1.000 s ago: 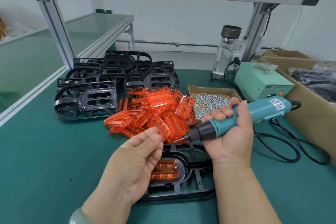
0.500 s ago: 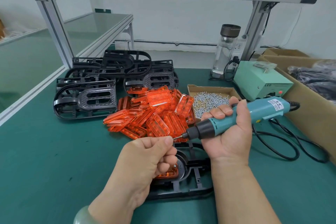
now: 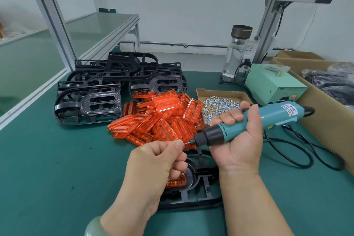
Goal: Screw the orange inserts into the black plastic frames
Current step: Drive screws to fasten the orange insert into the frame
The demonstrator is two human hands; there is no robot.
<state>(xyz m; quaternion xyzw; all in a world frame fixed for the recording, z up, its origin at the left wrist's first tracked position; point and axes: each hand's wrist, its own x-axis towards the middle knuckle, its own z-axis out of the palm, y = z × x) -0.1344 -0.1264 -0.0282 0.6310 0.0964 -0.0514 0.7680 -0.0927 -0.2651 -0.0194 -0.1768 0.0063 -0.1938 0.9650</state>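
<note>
Green-matted worktop under an aluminium frame, white wall behind. A second ago the left hand hovered with its fingers nearly straight beside the bit; its grip is now closed, thumb and forefinger pinched at the bit tip, apparently around a screw that the fingertips hide. The right hand has its grip wrapped round the teal electric screwdriver, held level above the work. Judged from this, the bit is being loaded and driving has not yet begun. The black frame in hand lies flat below both hands, with a ribbed, translucent orange insert seated in its oval opening, largely covered by the left hand. Behind it lie the pile of loose orange inserts, the stacked black frames and the cardboard tray of screws.
</note>
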